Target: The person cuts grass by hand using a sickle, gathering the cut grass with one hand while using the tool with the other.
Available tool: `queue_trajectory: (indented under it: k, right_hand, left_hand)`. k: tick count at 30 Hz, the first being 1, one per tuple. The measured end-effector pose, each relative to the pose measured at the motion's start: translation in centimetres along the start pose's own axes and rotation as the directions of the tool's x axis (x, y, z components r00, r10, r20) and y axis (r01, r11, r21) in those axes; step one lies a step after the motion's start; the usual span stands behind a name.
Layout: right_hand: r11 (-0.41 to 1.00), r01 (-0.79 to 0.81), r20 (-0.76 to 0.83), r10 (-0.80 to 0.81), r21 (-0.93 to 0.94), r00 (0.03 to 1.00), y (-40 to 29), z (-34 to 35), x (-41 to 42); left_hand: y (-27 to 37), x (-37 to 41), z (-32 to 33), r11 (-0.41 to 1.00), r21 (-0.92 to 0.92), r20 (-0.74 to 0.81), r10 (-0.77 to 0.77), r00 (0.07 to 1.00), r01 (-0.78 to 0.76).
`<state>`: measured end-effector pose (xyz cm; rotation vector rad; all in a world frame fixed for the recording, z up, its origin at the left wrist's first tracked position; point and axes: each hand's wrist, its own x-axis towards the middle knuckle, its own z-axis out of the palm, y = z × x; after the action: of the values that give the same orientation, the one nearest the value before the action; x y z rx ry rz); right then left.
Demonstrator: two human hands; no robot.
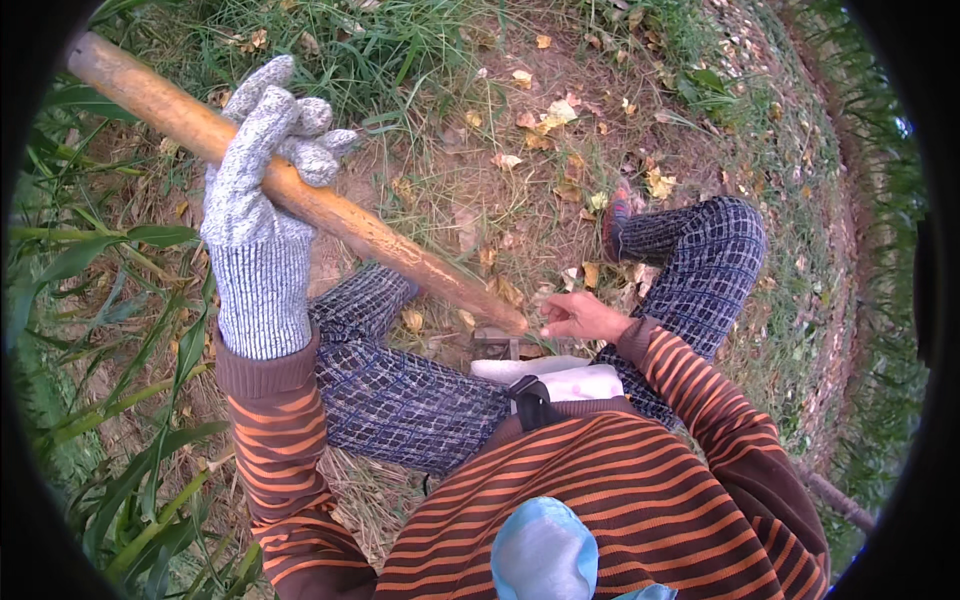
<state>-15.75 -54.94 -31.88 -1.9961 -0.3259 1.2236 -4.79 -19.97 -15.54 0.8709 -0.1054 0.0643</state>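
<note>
My left hand (251, 199), in a speckled grey knit glove, is wrapped around a thick wooden pole (367, 232). The pole slants from the upper left down to a blunt end between my knees. Just right of that end is my bare right hand (581, 316), its fingers curled and the tips of thumb and forefinger slightly apart. I see nothing between them. Below the pole's end, a small wooden piece (495, 345) shows only in part. A white, padded-looking item (581, 382) lies between my thighs, beside a black strap (532, 401).
My legs in checked trousers (420, 397) are bent and spread around the pole's end. Tall leafy plants (157, 480) crowd the left side. Grass (375, 56) and fallen yellow leaves (555, 116) cover the bare soil ahead. A thin stick (836, 499) shows behind my right elbow.
</note>
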Motion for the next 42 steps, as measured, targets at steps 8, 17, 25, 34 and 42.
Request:
queue_trajectory:
  k: [8, 17, 25, 34, 42]
  right_hand:
    - [0.993, 0.021, 0.62, 0.055, -0.115, 0.782, 9.5, 11.5, 2.7]
    - [0.951, 0.134, 0.444, 0.004, -0.279, 0.896, 4.3, 10.5, 2.4]
    - [0.915, 0.166, 0.272, -0.065, -0.369, 0.96, 2.5, 6.3, 5.5]
    - [0.865, 0.226, 0.106, -0.2, -0.449, 0.974, 4.9, 7.8, 5.9]
    - [0.798, 0.201, 0.111, -0.168, -0.568, 0.979, 3.5, 4.9, 3.8]
  left_hand:
    - [-2.3, -0.6, -0.1, 0.71, 0.681, -0.39, 0.145, 0.909, 0.178]
    - [-5.2, 1.4, -4.9, 0.754, 0.587, -0.4, -0.045, 0.915, 0.294]
    - [-3.6, 3.3, -3.7, 0.793, 0.589, -0.252, 0.0, 0.968, 0.153]
    - [-1.2, 1.6, -2.6, 0.848, 0.513, -0.213, -0.028, 0.977, 0.136]
    - [-3.9, 2.1, -0.4, 0.87, 0.47, -0.132, -0.097, 0.987, 0.148]
